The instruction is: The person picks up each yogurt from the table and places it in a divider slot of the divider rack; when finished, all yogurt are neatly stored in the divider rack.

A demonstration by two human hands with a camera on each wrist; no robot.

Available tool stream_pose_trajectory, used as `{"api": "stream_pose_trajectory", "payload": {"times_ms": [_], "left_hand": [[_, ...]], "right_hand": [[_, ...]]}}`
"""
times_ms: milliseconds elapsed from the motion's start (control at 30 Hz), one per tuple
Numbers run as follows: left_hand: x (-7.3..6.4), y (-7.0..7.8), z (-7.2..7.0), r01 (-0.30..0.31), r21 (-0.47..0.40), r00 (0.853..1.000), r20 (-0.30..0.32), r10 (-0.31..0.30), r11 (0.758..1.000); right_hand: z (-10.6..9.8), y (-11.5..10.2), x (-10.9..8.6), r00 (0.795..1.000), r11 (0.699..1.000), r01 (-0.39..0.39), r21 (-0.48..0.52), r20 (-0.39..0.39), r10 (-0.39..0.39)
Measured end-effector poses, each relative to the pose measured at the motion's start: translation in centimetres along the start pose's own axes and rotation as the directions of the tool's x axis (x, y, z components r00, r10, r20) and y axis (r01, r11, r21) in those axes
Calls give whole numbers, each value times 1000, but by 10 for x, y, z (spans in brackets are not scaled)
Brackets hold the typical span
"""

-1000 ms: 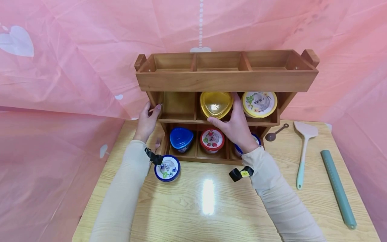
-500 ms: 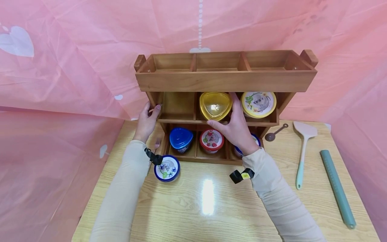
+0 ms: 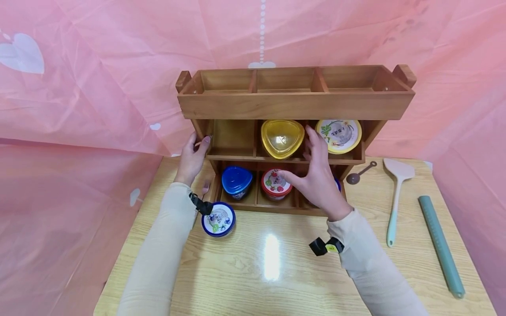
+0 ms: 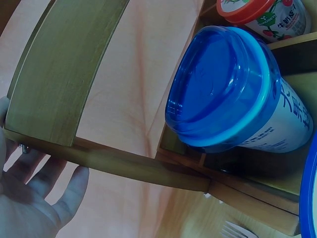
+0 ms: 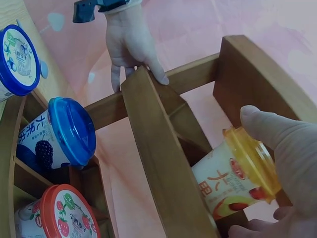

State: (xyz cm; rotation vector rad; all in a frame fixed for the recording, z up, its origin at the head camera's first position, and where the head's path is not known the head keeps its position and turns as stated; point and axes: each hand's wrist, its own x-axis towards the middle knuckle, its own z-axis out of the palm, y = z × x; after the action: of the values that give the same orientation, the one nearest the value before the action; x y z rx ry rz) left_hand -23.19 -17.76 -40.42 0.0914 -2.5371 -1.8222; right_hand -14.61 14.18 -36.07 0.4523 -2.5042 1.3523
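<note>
A three-tier wooden rack (image 3: 296,106) stands at the back of the table. My left hand (image 3: 191,160) grips its left side at the middle tier, thumb at the front. The middle compartment of that tier holds a cup with a clear yellow lid (image 3: 282,138). My right hand (image 3: 318,177) is just in front and to the right of this cup, thumb and fingers spread, holding nothing. In the right wrist view a small gap shows between the thumb and the yellow lid. Right of it sits a round yellow-rimmed tub (image 3: 339,135).
The bottom tier holds a blue-lidded cup (image 3: 237,181), a red-rimmed tub (image 3: 276,183) and a blue-rimmed one mostly behind my right hand. A blueberry tub (image 3: 218,219) and fork (image 3: 206,188) lie front left. A measuring spoon (image 3: 354,178), spatula (image 3: 396,197) and green rod (image 3: 442,245) lie right.
My right hand has let go of the yellow-lidded cup and drawn back toward the front right. The cup stays in its compartment; my left hand keeps its place.
</note>
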Motion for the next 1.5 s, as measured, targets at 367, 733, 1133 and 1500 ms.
{"api": "stream_pose_trajectory", "payload": {"times_ms": [367,733,1133,1500], "left_hand": [[1,-2,0,-10,7,1000,-4,10,1000],[-2,2,0,-5,-1,1000,-3,5,1000],[0,0,1,-5,5,1000,-6,5,1000],[0,0,1,-5,7,1000,-5,5,1000]], "right_hand": [[-3,-16,-34,1000,1000,27,3,17,-27],[37,-12,-68,991,996,55,64,118,-62],[91,11,-97,923,986,-122,114,377,71],[128,14,-99,887,990,-126,68,455,82]]}}
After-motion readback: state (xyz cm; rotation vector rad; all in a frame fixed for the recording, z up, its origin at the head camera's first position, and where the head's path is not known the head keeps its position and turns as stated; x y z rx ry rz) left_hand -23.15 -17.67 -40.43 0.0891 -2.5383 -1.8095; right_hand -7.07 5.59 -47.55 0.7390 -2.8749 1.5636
